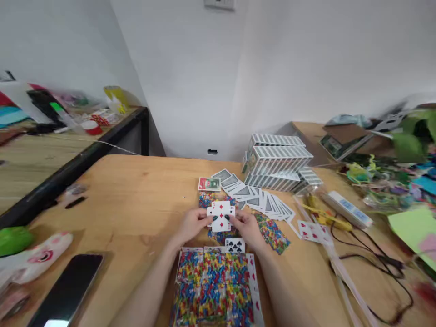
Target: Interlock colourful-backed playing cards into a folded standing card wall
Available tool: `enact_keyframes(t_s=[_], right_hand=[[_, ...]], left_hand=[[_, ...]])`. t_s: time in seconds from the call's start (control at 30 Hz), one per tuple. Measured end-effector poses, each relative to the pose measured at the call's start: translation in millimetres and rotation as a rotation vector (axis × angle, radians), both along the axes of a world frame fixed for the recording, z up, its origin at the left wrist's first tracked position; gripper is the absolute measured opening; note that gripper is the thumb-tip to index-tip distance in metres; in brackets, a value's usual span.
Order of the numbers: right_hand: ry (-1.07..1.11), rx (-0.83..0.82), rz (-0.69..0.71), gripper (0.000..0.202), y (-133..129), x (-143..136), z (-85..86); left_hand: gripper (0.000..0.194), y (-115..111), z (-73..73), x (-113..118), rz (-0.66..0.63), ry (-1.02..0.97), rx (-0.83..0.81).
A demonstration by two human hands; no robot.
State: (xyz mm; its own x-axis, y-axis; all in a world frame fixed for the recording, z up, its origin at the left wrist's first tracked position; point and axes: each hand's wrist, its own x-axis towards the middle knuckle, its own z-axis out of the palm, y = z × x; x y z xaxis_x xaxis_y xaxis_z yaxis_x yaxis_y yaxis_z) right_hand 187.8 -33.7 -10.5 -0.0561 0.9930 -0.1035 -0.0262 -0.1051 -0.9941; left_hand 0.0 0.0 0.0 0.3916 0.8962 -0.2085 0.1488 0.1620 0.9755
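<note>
Both hands meet over the middle of the wooden table. My left hand (pixel 194 223) pinches the left edge of a few playing cards (pixel 221 216), the top one showing red diamonds. On their right edge, my right hand (pixel 247 226) is closed in the same way. Under and around them lie colourful patterned pieces (pixel 272 232). A ten of clubs (pixel 235 245) lies face up just below the hands. Nearer the camera, between the forearms, is a block covered in the same colourful pattern (pixel 214 286), with cards with red hearts along its right side.
Face-down cards (pixel 252 196) fan out behind the hands, beside a card box (pixel 209 184). Stacked striped boxes (pixel 277 160) stand at the back. A phone (pixel 66 290) lies front left. A power strip (pixel 345 209), cables and craft scraps are at right.
</note>
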Motion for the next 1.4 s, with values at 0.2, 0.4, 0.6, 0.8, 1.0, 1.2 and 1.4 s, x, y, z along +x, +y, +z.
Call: enact_keyframes(t_s=[0.2,0.4,0.6,0.8,1.0,1.2,1.4], right_hand=[[0.022,-0.007,0.016,0.034,-0.5,-1.9,-0.4],[0.051,-0.032,0.021,0.035,-1.3,-1.3,-0.3],[0.076,-0.029,0.038,0.034,-1.7,-1.3,1.1],[0.068,-0.023,0.042,0.035,-1.1,-0.3,-0.7],[0.055,-0.021,0.046,0.036,-1.3,-0.3,2.2],[0.114,-0.04,0.047,0.032,-0.7,-0.8,0.9],[0.138,-0.058,0.041,0.036,-1.5,-1.5,3.0]], left_hand=[[0.025,1.0,-3.8,-1.1,-0.003,-0.016,-0.006],[0.028,0.4,-2.2,0.3,-0.008,-0.038,-0.013],[0.027,0.1,-3.3,-0.2,-0.008,-0.041,-0.02],[0.027,0.0,-3.0,0.5,-0.013,-0.038,-0.012],[0.031,-0.1,0.2,-0.2,0.03,-0.005,0.043],[0.031,-1.0,3.2,0.6,0.021,-0.006,0.035],[0.03,-0.2,-1.3,0.5,0.006,-0.023,0.002]])
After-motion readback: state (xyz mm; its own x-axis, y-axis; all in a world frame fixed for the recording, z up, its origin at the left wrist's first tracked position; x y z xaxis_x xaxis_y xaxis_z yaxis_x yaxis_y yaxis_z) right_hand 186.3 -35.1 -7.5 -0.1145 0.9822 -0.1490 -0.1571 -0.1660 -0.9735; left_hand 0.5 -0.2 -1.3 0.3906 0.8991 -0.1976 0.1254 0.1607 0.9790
